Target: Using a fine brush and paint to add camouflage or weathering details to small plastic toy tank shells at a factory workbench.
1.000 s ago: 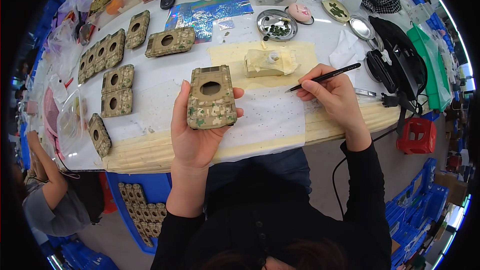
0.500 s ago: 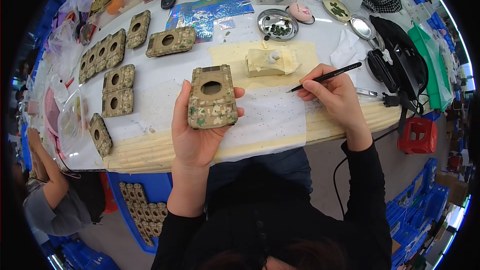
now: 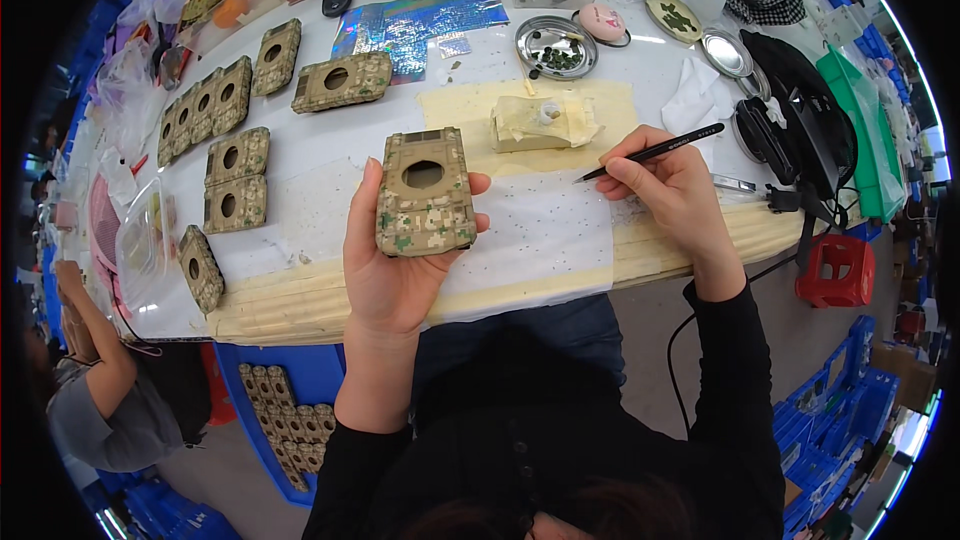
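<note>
My left hand (image 3: pixel 387 285) holds a model tank hull (image 3: pixel 425 215) above the table's near edge. The hull has a digital camouflage pattern, a round opening in its top, and green patches at the near end. Between the thumb and fingers of my right hand (image 3: pixel 668 183) is a pair of slim black tweezers (image 3: pixel 660 147), their fine tips pointing left over a white sheet (image 3: pixel 540 245) strewn with tiny dark specks. The tips are apart from the hull. Whether they grip anything is too small to tell.
More camouflaged hulls (image 3: pixel 340 82) lie to the left, others in a blue bin (image 3: pixel 340 365) below. Beyond the sheet sits a tape-covered block (image 3: pixel 540 128). Farther back are a metal dish (image 3: pixel 556 48) of green bits and a black bag (image 3: pixel 800 110). Another person (image 3: pixel 120 390) sits at left.
Both hands stay almost in place. The hull in my left hand has shifted very slightly; the tweezers have turned a little in my right fingers.
</note>
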A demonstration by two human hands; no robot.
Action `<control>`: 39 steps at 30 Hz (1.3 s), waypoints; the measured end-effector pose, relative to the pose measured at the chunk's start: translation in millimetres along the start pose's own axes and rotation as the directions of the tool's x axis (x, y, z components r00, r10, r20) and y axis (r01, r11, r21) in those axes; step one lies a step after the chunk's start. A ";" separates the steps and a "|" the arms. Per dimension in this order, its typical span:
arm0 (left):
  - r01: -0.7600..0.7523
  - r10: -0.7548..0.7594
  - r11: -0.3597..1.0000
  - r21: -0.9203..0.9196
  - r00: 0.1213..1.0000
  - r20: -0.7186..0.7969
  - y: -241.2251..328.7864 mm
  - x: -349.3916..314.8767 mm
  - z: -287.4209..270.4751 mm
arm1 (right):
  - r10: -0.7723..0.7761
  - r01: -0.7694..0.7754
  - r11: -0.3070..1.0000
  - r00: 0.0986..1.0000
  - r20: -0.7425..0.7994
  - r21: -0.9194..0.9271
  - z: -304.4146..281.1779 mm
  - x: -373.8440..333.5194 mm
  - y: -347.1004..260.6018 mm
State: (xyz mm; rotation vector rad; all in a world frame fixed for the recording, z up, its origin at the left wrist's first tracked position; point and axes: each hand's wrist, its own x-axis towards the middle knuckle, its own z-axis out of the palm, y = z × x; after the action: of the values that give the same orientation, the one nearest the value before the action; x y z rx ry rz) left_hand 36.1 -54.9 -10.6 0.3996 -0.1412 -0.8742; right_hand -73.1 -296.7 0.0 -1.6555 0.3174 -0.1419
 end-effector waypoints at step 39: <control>0.003 -0.002 1.000 -0.010 1.000 0.011 -0.6 0.0 -0.4 | -0.016 0.016 1.000 1.000 -0.003 -0.011 0.1 1.6 0.9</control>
State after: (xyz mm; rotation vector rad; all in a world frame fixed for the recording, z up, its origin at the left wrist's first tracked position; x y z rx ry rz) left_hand 35.7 -55.1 -11.2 0.3852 -0.1467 -0.8795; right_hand -71.6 -297.1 -1.0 -1.6695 0.3081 -0.1546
